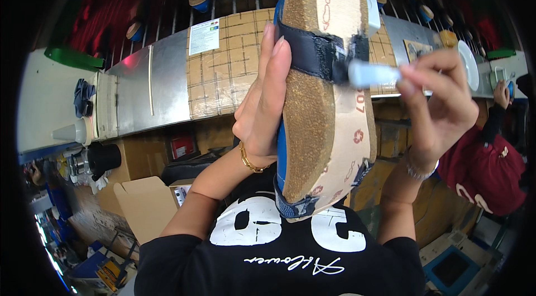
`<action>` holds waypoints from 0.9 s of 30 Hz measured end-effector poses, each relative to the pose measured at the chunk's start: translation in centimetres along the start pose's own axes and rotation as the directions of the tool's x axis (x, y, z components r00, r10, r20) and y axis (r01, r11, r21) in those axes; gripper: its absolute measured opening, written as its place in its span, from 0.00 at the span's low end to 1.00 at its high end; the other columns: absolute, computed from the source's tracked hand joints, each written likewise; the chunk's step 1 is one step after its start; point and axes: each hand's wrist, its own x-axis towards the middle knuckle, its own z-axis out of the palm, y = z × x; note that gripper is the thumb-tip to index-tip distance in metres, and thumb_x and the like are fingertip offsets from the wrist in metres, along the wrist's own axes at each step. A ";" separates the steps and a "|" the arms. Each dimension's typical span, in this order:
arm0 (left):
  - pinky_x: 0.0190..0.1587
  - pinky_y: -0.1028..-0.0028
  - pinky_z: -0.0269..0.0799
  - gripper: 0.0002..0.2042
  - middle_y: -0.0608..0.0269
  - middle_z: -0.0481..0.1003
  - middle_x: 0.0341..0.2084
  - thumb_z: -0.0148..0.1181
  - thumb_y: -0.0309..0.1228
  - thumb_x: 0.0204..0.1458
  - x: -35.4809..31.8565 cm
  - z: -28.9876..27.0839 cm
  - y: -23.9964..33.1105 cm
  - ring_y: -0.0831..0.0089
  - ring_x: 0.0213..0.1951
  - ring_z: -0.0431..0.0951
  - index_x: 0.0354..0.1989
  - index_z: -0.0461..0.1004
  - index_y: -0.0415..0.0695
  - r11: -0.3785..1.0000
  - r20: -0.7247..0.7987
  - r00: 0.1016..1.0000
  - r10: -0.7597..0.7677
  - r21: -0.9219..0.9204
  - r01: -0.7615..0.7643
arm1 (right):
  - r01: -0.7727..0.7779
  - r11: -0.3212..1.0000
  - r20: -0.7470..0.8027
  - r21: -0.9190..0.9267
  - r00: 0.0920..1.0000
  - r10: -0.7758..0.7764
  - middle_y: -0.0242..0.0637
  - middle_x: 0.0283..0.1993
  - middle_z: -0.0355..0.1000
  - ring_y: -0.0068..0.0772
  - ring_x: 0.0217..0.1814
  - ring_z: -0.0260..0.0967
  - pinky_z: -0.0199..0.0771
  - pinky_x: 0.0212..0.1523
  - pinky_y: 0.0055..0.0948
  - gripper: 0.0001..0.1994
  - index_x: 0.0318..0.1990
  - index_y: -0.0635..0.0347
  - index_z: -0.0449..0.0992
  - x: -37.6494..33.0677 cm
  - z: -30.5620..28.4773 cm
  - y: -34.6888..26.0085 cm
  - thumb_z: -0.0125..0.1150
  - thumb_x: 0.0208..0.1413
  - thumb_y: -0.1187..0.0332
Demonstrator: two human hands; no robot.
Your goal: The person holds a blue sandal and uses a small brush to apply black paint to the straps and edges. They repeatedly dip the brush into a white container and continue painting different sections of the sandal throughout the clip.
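Note:
A sandal's cork footbed [307,123] stands upright before me, its underside facing me, with a cream strip down its middle. Blue edges of what looks like a shoe last [281,153] show behind the cork. Along its left side my left hand [259,112] grips it, fingers pointing up. A dark strap [304,50] wraps over the cork, its ends looking black and wet. In my right hand [444,95], a pale blue, motion-blurred stick, seemingly a brush [373,74], is pinched between fingers and thumb. Its left end is at the dark strap ends; the tip itself is unclear.
Behind the sandal runs a metal bench [131,95] with a cardboard cover [226,67]. Farther back, blue shoe pieces [200,1] sit on a rack of bars. A co-worker in a maroon shirt [486,170] is at the right. An open carton [145,207] stands at lower left.

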 end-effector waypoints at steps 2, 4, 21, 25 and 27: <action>0.48 0.66 0.83 0.29 0.34 0.73 0.57 0.55 0.31 0.58 0.0 -0.2 -0.4 0.54 0.53 0.81 0.67 0.59 0.31 1.000 -0.021 1.000 0.000 0.019 0.000 | -0.026 0.992 -0.006 0.123 1.000 0.027 0.34 0.32 0.73 0.24 0.33 0.67 0.61 0.33 0.20 0.13 0.36 0.61 0.88 -0.5 0.3 -0.7 0.74 0.39 0.80; 0.48 0.66 0.83 0.29 0.34 0.73 0.56 0.56 0.31 0.58 0.1 -0.3 -0.6 0.54 0.53 0.81 0.66 0.60 0.31 1.000 -0.021 1.000 0.009 0.028 -0.008 | -0.057 0.991 -0.003 0.124 0.998 0.057 0.33 0.32 0.72 0.24 0.32 0.67 0.61 0.33 0.20 0.13 0.36 0.61 0.88 -0.6 0.3 -1.1 0.74 0.39 0.80; 0.47 0.66 0.83 0.29 0.34 0.73 0.56 0.60 0.30 0.55 0.7 -0.1 -0.5 0.52 0.53 0.81 0.64 0.63 0.29 0.997 -0.011 0.999 0.051 0.052 -0.050 | 0.024 0.993 -0.165 -0.115 0.985 -0.043 0.42 0.40 0.73 0.31 0.42 0.69 0.67 0.46 0.25 0.12 0.41 0.68 0.84 -1.1 1.6 -2.5 0.68 0.46 0.85; 0.47 0.66 0.83 0.29 0.34 0.74 0.56 0.61 0.29 0.54 0.7 0.0 -0.4 0.52 0.53 0.81 0.63 0.64 0.29 0.998 -0.017 0.999 0.039 0.043 -0.039 | 0.113 0.993 -0.096 0.018 0.989 -0.111 0.43 0.41 0.72 0.30 0.41 0.67 0.65 0.43 0.24 0.13 0.41 0.67 0.84 -0.4 1.1 -0.5 0.69 0.45 0.85; 0.47 0.66 0.83 0.29 0.34 0.74 0.55 0.61 0.29 0.53 0.7 0.0 -0.3 0.52 0.53 0.81 0.63 0.64 0.29 0.998 -0.016 0.999 0.043 0.040 -0.042 | 0.136 0.989 -0.051 0.065 0.990 -0.133 0.43 0.42 0.72 0.30 0.40 0.66 0.64 0.42 0.24 0.13 0.41 0.66 0.84 -0.2 0.9 0.0 0.70 0.44 0.84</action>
